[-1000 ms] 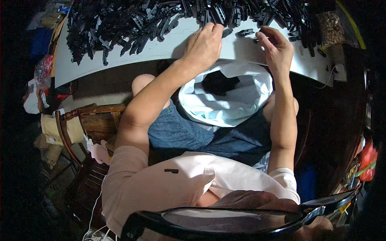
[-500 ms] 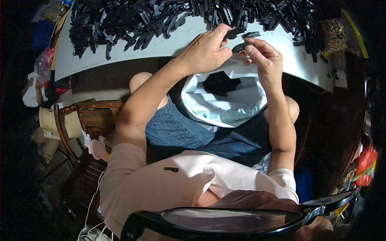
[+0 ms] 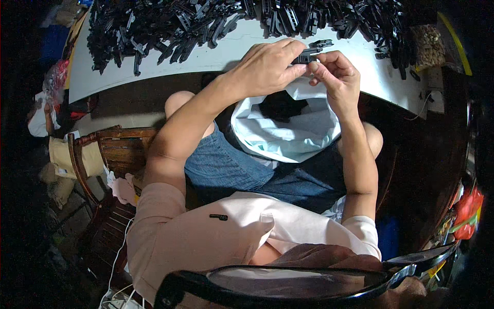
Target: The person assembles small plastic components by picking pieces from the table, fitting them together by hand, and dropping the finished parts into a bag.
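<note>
Between my hands, over the front edge of the white table [image 3: 170, 73], is a black plastic part [image 3: 304, 58]. My left hand [image 3: 270, 67] is closed around its left end, and the fingers hide much of it. The fingertips of my right hand [image 3: 337, 74] pinch at its right end; whether they grip a separate small piece cannot be made out. Just beyond lies another loose black part [image 3: 321, 44] on the table. Below my hands an open white bag [image 3: 288, 144] sits between my knees, with dark contents [image 3: 283, 105] inside.
A long heap of black plastic parts [image 3: 206, 26] covers the far side of the table. At the right end stands a clear bag of small tan pieces [image 3: 428, 46]. A wooden chair [image 3: 126, 149] is at my left, and a red plastic bag [image 3: 468, 211] hangs at far right.
My hands have come together. The black part in my left hand and the dark piece my right fingers held apart now meet between them.
</note>
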